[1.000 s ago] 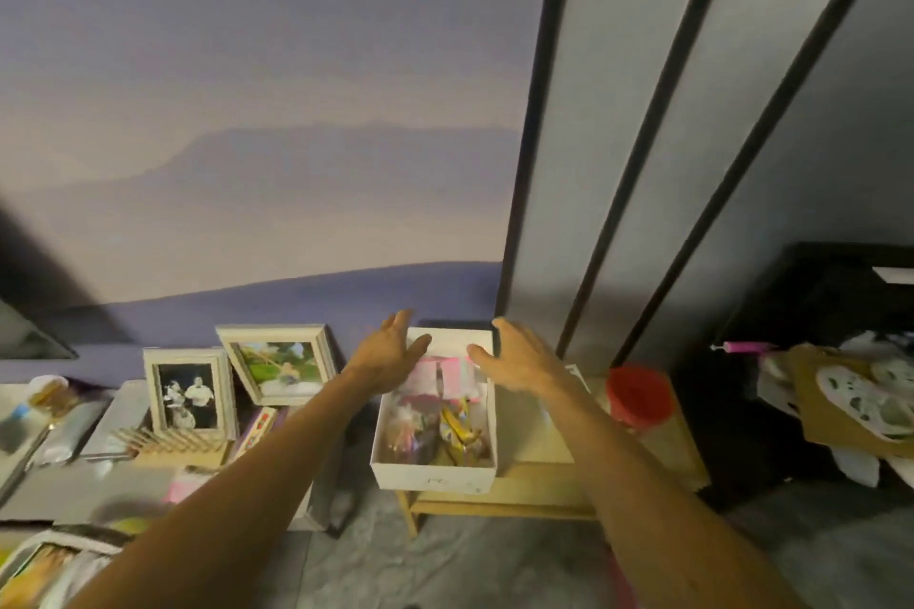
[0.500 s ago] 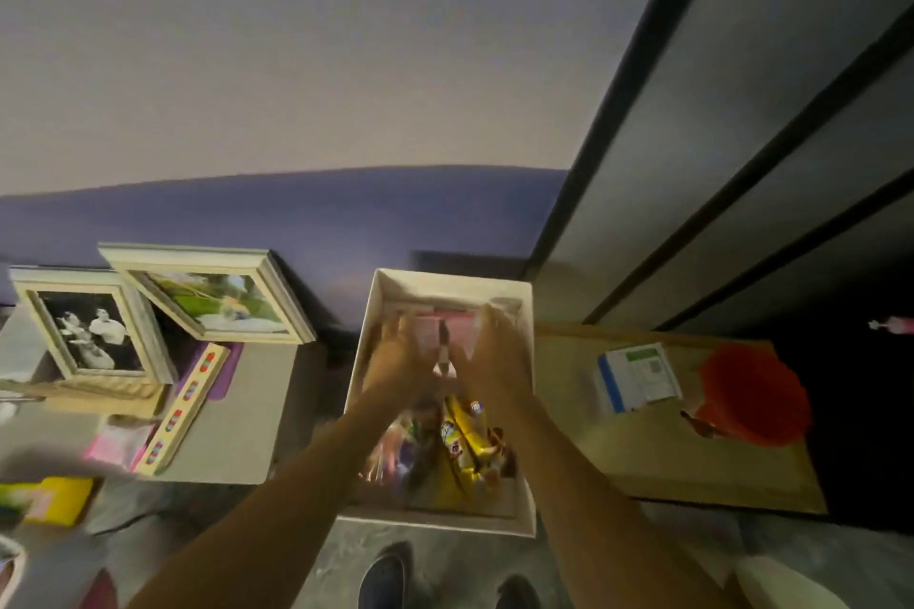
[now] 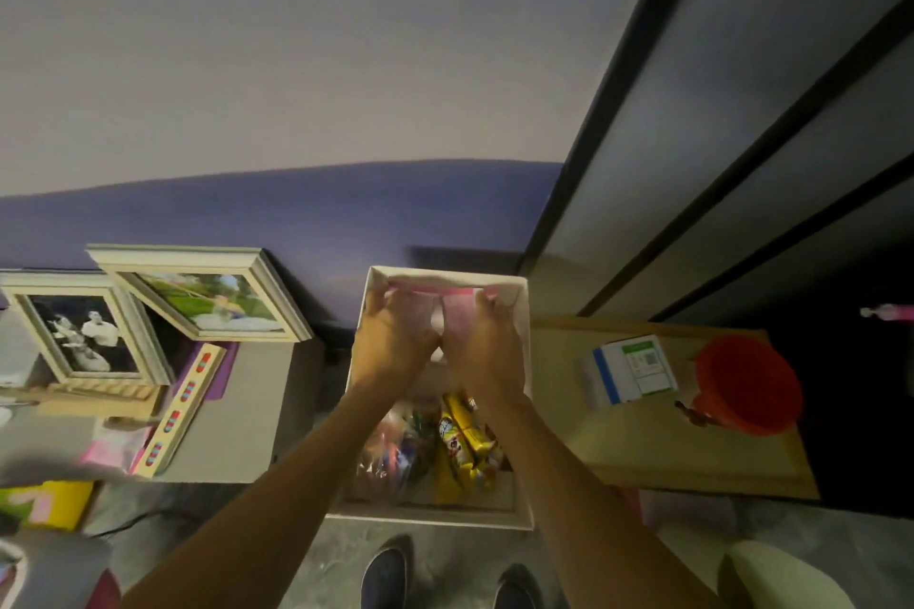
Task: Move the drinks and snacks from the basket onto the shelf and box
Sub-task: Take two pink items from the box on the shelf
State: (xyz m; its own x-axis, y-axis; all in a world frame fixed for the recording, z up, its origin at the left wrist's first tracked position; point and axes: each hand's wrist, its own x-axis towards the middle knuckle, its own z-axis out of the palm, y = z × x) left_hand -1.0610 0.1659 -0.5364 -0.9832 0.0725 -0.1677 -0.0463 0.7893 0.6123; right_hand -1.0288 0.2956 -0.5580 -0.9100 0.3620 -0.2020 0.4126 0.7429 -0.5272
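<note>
The left hand and right hand gripped the pink packs, fingers curled over their far edge — yellow snacks lay in the box behind the wrists. Uneven lifting might drop one.

Two hands reach into a white box in the middle. The left hand and right hand sit side by side. Their fingers curl over pink packs at the box's 12 o'clock end. Yellow snack packs lie at its 6 o'clock end. At 3 o'clock from the box is a wooden shelf with a small blue and white carton and a red cup. At 9 o'clock stand a green picture frame and a grey picture frame. Dark shoes show at 6 o'clock.
</note>
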